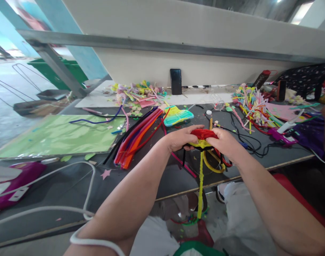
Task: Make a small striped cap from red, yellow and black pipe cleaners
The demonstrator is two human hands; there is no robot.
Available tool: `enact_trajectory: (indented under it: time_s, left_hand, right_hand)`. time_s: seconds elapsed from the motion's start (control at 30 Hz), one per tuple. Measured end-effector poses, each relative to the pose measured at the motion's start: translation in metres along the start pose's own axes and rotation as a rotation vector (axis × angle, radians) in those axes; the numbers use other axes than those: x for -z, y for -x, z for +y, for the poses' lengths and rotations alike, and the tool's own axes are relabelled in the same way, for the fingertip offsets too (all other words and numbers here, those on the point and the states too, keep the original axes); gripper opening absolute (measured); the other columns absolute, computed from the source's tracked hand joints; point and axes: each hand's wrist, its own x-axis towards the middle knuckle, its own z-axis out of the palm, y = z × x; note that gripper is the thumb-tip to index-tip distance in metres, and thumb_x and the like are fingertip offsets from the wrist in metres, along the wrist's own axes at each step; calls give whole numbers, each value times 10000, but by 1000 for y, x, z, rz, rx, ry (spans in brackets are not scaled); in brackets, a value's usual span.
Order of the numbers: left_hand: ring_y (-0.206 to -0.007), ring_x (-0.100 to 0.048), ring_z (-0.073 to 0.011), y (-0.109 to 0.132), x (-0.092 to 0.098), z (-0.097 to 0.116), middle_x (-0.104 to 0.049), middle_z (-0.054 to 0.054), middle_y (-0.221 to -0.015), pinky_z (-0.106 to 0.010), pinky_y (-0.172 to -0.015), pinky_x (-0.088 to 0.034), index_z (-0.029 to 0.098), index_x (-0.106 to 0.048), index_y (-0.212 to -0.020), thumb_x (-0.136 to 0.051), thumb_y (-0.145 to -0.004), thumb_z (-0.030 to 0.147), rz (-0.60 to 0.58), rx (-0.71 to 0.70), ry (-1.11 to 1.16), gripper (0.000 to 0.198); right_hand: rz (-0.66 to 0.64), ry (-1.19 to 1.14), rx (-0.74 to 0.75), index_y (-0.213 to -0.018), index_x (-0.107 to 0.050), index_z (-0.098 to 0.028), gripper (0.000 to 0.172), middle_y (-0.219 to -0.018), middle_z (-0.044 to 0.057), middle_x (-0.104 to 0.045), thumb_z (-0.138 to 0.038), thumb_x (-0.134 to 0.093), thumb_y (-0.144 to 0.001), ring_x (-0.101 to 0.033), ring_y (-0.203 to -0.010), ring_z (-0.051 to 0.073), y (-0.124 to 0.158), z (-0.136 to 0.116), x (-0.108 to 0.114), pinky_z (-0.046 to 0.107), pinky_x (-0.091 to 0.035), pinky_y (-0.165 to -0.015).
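Over the desk [170,179], near its front edge, the left hand [180,138] and right hand [226,143] pinch opposite sides of a red, yellow and black pipe-cleaner piece [202,134], each grip closed on it. Marks on the red-capped bottle [261,80] are too small to read.

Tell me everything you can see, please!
Fuzzy craft piece: one, red and yellow, held, centre
Long fuzzy stem: one, yellow, hanging below it
Long-stem bundle: one, red, orange, purple, left of centre
Puffy fuzzy piece: one, yellow and turquoise, behind centre
Craft-bit piles: two, multicoloured, back left, back right
Rectangular phones: two, dark, back centre, back right
Flat wrapped sheet: one, green, left
Plastic glue guns: two, magenta and white, far left, right
Looped cable: one, white, lower left
Boxy bin: one, green, back left
Flat table: one, grey, underneath
Left fingers: one hand, bare, centre
Right fingers: one hand, bare, centre
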Motion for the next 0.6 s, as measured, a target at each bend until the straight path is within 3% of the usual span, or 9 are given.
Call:
enact_trajectory:
  time_s: [0.4, 0.6]
  left_hand:
    - [-504, -489, -85, 2, 4, 0, -568, -23, -784, -185, -429, -300, 242, -348, -1420, -535, -719, 153, 22, 21, -1, 730]
    - [-582, -502, -85, 1, 5, 0, -585, -57, -924, -190, -461, -362, 218, -303, -1440, -609, -707, 172, -24, -14, 21, 795]
  right_hand:
    - [-4, -38, -25, -776, -607, -219, 126, -640, -12, -607, -323, -538, -755, -549, -672, 182, -3, 0, 3, 267, -420, -591]
    - [-105, -92, -11, -902, -626, -212, 208, -762, -8, -667, -285, -610, -708, -591, -699, 170, 2, -4, 15, 256, -450, -616]
